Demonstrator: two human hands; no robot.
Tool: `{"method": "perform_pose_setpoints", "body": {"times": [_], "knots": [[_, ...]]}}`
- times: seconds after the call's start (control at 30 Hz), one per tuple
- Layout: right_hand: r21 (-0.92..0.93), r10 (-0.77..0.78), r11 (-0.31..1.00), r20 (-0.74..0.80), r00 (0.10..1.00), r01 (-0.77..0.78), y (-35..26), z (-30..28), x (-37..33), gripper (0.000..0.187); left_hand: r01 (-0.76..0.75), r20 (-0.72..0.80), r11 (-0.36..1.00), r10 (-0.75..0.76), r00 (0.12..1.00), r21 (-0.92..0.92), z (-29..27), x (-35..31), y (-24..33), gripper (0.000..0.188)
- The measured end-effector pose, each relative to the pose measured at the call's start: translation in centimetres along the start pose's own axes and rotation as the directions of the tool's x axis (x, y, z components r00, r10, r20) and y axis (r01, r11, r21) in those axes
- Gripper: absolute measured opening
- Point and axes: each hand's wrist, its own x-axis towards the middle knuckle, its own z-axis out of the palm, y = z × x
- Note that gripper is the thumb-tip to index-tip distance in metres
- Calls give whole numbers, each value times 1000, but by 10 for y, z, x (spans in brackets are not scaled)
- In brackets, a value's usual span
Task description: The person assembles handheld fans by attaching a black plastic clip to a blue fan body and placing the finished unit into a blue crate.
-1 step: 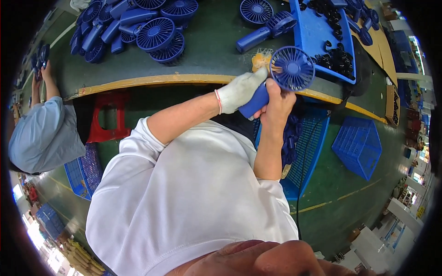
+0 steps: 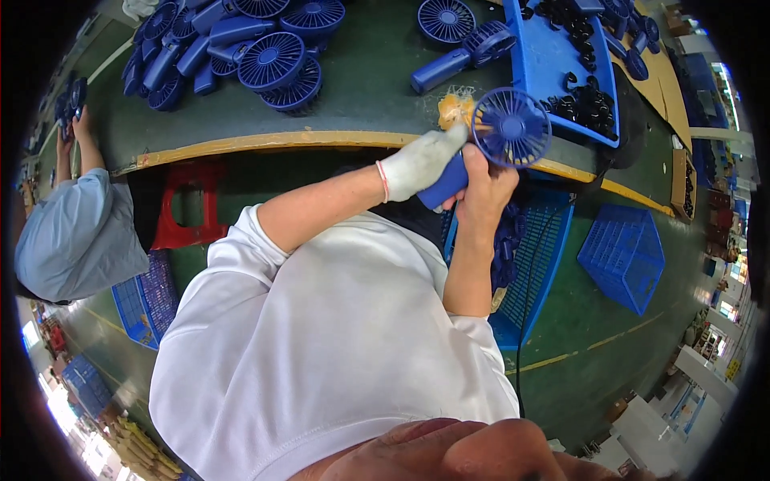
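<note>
Between my hands, just off the table's front edge, is a blue handheld fan (image 2: 511,127) with a round slatted head tilted up to the right. My left hand (image 2: 425,163), in a white glove, closes on the handle from the left side. My bare right hand (image 2: 486,186) wraps the handle just below the head, its thumb pressed along it. Behind the handle lies an orange-yellow lump (image 2: 455,111) with clear shreds around it on the table. Two more blue fans, one of them the lying fan (image 2: 465,58), rest farther back.
On the green table (image 2: 353,100) a heap of blue fans (image 2: 241,48) lies far left. A blue tray (image 2: 553,60) holds small black parts at right. Blue crates (image 2: 622,256) and a red stool (image 2: 188,208) stand below. At left a co-worker in a blue shirt (image 2: 80,232) holds something blue.
My hands and the fan have shifted very slightly down and to the right. The grip on the fan stays the same.
</note>
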Motion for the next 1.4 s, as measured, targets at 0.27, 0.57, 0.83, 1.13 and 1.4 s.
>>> {"method": "perform_pose_setpoints", "body": {"times": [0.27,0.57,0.83,1.13,1.4], "knots": [[-191,-188,973,-356,915,126,70,-97,-42,41,-277,145,-44,923,356,960,-33,29,26,25],[-827,-578,516,-143,804,224,36,-141,-5,14,98,-76,-13,529,845,995,-78,71,63,40],[-955,-445,-231,274,852,187,-75,-88,213,37,52,131,-298,560,818,953,-87,44,52,39],[-924,-552,-17,327,767,382,-80,-97,260,34,50,33,-100,685,727,994,-61,41,64,39],[-89,-551,834,-104,828,544,-48,-45,49,20,75,87,-189,724,684,979,-81,35,35,57]]}}
